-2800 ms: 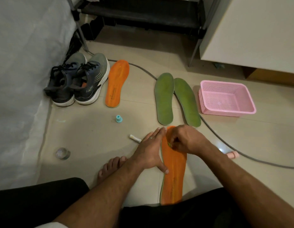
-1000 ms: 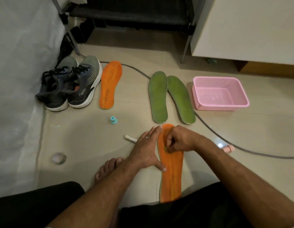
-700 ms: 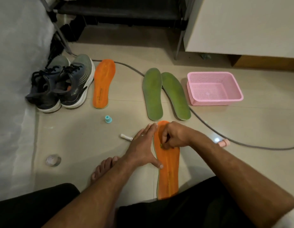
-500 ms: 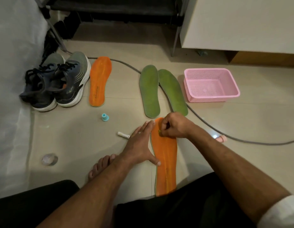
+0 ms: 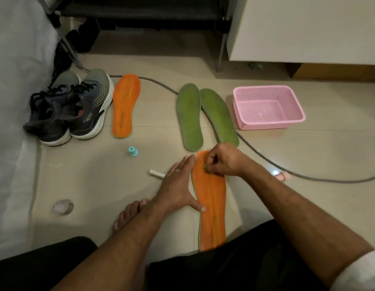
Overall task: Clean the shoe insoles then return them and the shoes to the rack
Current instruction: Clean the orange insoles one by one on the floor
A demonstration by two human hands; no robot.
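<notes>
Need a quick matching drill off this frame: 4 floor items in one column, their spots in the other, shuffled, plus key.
Items
1. pink basket
2. teal cap
3. green insoles
4. near orange insole

Places
A. lying side by side, left of the basket
B. far right, holding nothing visible
C. under both hands
D. standing alone below the far orange insole

Pairs: 1-B, 2-D, 3-A, 4-C
</notes>
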